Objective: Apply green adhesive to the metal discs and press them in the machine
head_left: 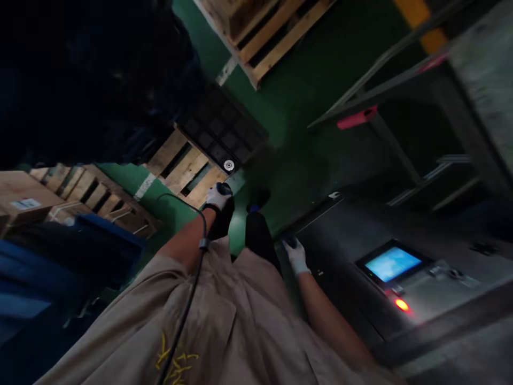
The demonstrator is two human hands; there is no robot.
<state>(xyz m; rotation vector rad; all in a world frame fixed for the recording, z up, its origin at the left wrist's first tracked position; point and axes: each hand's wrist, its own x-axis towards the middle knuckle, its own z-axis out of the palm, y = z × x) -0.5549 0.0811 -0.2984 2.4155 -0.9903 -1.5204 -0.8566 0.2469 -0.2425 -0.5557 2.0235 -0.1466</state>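
Around you spreads a green floor (280, 101), and at four o'clock stands a dark metal machine cabinet (344, 230). Between nine and ten o'clock lies a slatted wooden pallet (185, 169); at eleven, seemingly resting on it, is a black compartmented tray (230, 140). The cabinet carries a lit blue display screen (393, 263) at four o'clock. Your gloved left hand (218, 197), at nine, hangs by the pallet's near end with fingers partly curled, and your gloved right hand (295, 255), at five, is loosely bent beside the cabinet; whether either holds anything, you cannot tell from this dim view. Smallest is a pale ringed disc (228, 165) in the tray's near corner: one piece appears placed, but the other compartments are too dark to judge what remains.
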